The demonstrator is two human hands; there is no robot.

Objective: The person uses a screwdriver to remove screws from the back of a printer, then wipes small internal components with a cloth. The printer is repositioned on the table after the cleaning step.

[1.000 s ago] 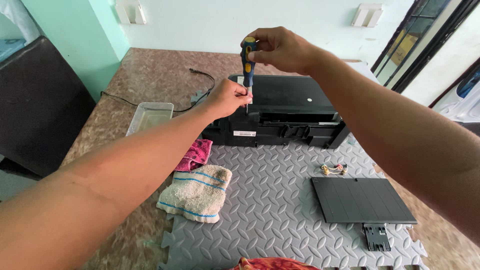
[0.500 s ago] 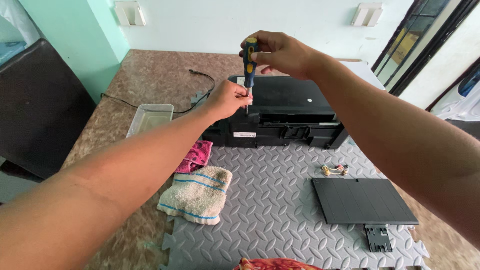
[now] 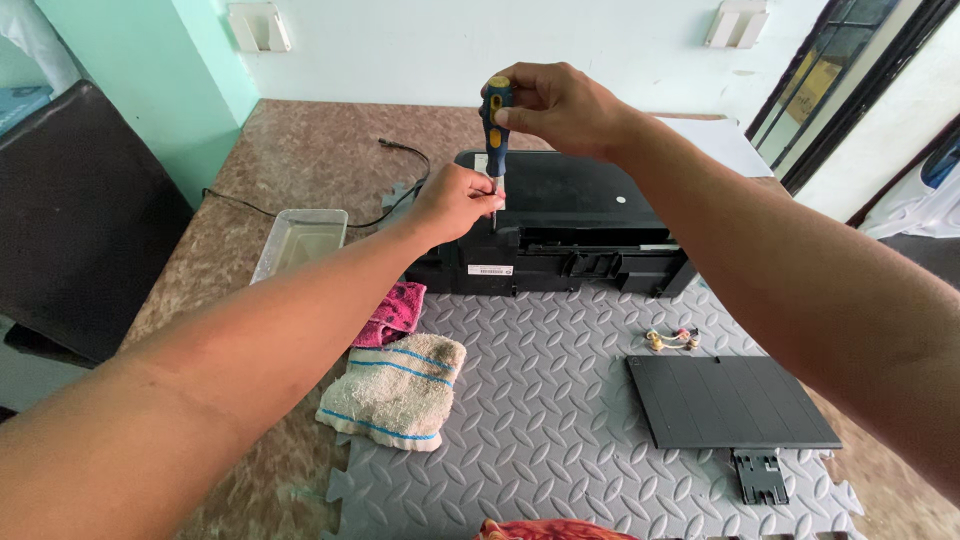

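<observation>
Black printer (image 3: 570, 235) already lacked its tray; my right hand (image 3: 555, 105) gripped the screwdriver (image 3: 496, 125) upright above it, left hand (image 3: 455, 200) pinching the shaft.

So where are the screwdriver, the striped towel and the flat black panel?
screwdriver (image 3: 496, 112): head view, on its blue and yellow handle.
striped towel (image 3: 395, 392): head view, middle of the cloth.
flat black panel (image 3: 730, 400): head view, centre of its top face.

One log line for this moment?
right hand: holds screwdriver upright | left hand: steadies its shaft | below: black printer
</observation>
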